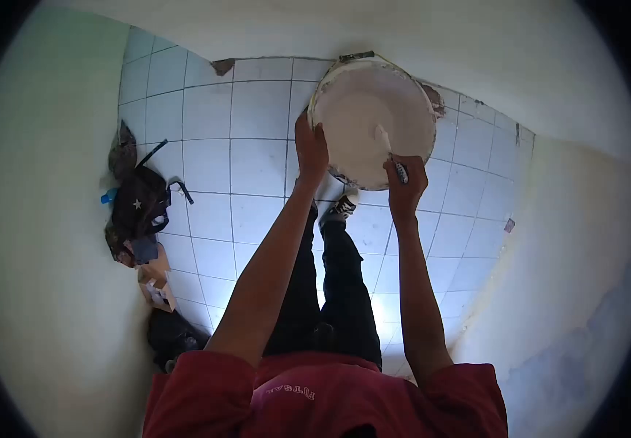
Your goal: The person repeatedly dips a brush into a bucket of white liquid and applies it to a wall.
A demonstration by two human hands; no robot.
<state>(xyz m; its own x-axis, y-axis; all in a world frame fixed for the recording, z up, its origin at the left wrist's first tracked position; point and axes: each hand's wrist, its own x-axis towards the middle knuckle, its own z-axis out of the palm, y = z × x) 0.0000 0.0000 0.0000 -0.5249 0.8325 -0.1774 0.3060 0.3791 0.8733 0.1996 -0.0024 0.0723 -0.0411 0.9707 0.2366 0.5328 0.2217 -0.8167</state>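
Observation:
A big white bucket point(330, 91) full of white paint stands on the tiled floor ahead of me. My left hand point(310, 148) grips its near left rim. My right hand point(406, 181) is closed on the dark handle of a tool point(388, 146), its paint-coated end dipped into the paint. Below my arms I see my dark trousers and a black-and-white shoe point(339, 210) next to the bucket.
The floor is white tile point(257, 168), closed in by pale walls left, right and behind the bucket. A dark backpack point(139, 208) with a blue bottle leans on the left wall, above a small carton point(156, 286) and a dark bag point(173, 337).

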